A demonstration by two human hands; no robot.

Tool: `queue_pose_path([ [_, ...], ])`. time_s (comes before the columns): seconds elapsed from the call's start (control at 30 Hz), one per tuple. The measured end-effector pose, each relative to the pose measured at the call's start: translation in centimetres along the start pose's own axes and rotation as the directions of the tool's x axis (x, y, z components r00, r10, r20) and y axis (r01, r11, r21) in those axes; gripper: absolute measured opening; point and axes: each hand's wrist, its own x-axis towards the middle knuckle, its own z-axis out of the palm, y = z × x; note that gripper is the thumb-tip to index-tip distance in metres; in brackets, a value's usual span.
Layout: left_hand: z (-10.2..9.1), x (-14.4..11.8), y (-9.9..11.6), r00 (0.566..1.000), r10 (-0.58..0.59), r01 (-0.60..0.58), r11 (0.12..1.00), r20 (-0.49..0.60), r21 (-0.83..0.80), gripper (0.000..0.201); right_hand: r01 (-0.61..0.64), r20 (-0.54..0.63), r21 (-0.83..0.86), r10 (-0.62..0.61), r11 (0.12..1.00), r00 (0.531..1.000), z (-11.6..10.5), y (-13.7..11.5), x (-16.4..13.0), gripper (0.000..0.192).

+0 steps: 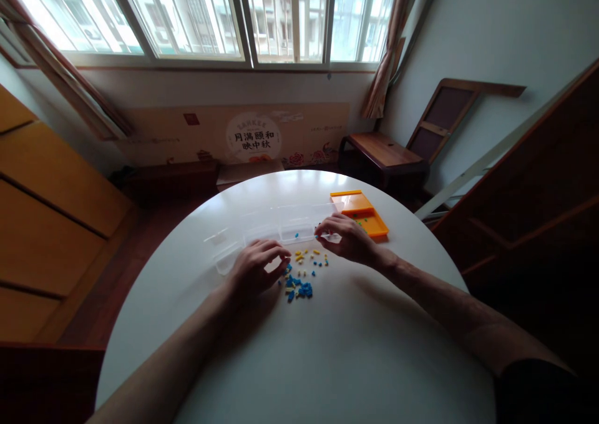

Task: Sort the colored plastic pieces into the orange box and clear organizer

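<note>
Beside the pile of small blue and yellow pieces on the white surface, the left hand rests with fingers loosely spread, while the right hand, its grip unclear, touches the clear compartment box beyond the pile.

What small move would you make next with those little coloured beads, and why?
Probably the left hand should pinch one blue bead from the pile beside its fingertips and lift it toward the clear compartment box. The pile is still loose on the white table, one blue piece already sits in a compartment, and the right hand rests at the box's edge.

On the table, beads lie before the organizer box, the tray to its right.
</note>
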Motion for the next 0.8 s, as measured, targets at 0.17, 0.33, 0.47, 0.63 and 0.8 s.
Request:
queue_pose_path([
  [0.17, -0.1, 0.0, 0.2, 1.000, -0.024, 0.024, 1.000, -0.002, 0.011, 0.009, -0.002, 0.017, -0.092, 0.004, 0.996, 1.000, 0.2, 0.7, 3.3, 0.011],
  [0.33, -0.5, 0.0, 0.3, 0.999, -0.049, 0.049, 0.999, -0.006, 0.011, 0.008, -0.050, 0.099, -0.108, 0.061, 0.993, 0.993, 0.0, 0.5, 5.7, 0.014],
  [0.47, -0.3, 0.0, 0.0, 0.998, -0.069, 0.069, 0.998, 0.000, -0.002, 0.009, 0.028, 0.164, -0.109, -0.009, 0.994, 0.986, -1.9, 0.0, 5.9, 0.013],
  [0.63, 0.2, 0.5, 0.0, 0.997, -0.059, 0.061, 0.998, 0.050, -0.021, 0.010, -0.044, 0.362, -0.046, 0.057, 0.998, 0.930, -4.6, 0.2, 5.0, 0.014],
  [0.8, 0.5, 0.5, 0.1, 0.994, -0.049, 0.058, 0.994, 0.094, -0.092, 0.008, -0.145, 0.553, -0.069, 0.159, 0.987, 0.818, -4.1, -0.2, 3.7, 0.019],
])
